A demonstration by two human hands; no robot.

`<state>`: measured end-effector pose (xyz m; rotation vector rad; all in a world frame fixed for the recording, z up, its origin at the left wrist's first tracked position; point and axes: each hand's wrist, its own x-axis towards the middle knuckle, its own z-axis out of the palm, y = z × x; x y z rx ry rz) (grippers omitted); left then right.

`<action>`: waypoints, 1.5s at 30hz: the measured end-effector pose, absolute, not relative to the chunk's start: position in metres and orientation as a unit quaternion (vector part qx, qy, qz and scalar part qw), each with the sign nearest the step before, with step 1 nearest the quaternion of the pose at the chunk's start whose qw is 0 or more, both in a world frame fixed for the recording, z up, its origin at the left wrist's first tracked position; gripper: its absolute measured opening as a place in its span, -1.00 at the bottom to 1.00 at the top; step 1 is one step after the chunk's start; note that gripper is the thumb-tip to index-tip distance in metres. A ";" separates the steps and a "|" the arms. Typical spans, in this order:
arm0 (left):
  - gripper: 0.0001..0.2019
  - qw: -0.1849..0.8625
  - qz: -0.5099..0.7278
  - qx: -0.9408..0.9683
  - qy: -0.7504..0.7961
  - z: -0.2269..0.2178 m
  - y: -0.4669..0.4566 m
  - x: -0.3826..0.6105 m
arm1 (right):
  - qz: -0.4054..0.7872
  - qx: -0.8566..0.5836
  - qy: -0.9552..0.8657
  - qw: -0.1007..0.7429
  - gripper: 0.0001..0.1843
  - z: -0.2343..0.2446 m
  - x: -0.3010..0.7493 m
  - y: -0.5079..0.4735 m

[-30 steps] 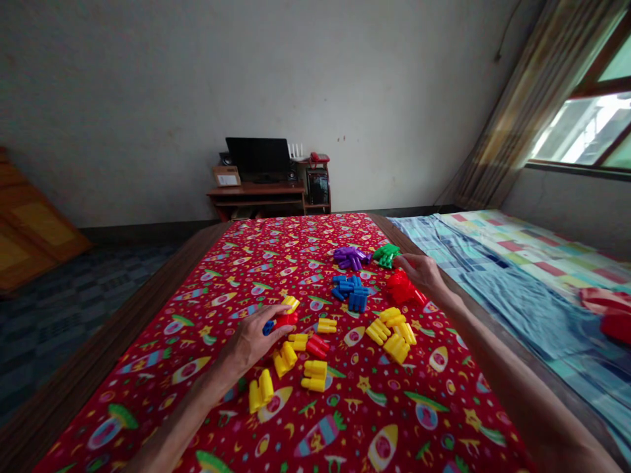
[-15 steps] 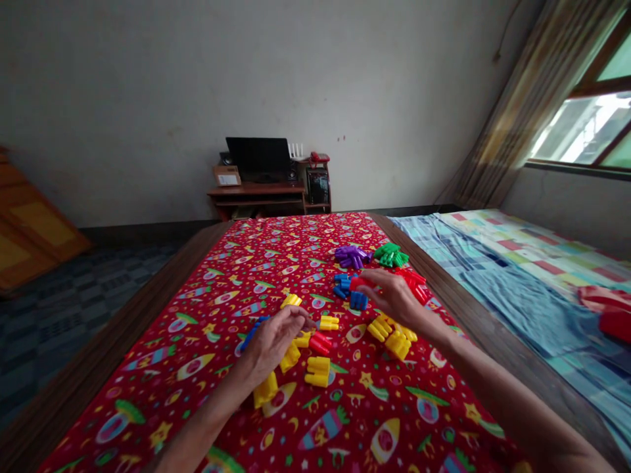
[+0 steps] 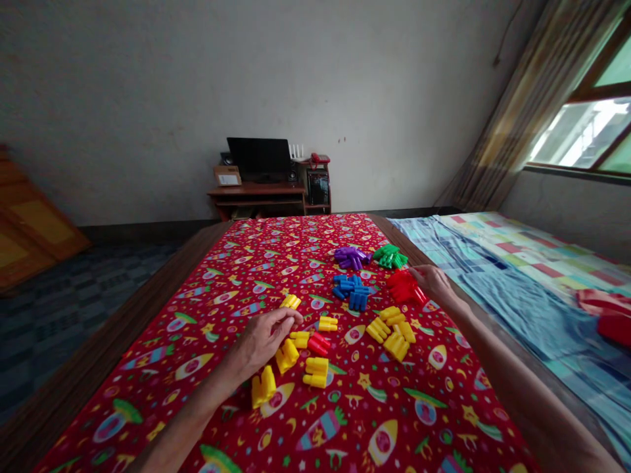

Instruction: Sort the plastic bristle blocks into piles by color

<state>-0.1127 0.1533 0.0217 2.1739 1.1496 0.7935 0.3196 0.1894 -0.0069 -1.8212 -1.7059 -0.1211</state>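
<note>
My left hand, fingers curled together, is above the loose toy blocks on the left; whatever is beneath its fingers is hidden. Around it lie yellow blocks, more of them near the wrist, and one red block. My right hand reaches the upper right edge of a pile of red blocks, its fingers loosely extended and no block visible in them. Beside that pile are groups of blue blocks and yellow blocks.
Farther back are heaps of purple blocks and green blocks. All lie on a red patterned cloth over a wooden table. To the right is a bed; a desk with a monitor stands by the wall.
My right hand has moved right from the blue group to the red pile, and the red block it held is out of its fingers. My left hand has shifted slightly left, covering the blue block seen before.
</note>
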 end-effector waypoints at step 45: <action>-0.73 0.162 0.188 0.889 0.384 -0.015 0.158 -0.116 | -0.114 -0.554 -0.754 0.333 -0.74 -0.008 0.314 0.144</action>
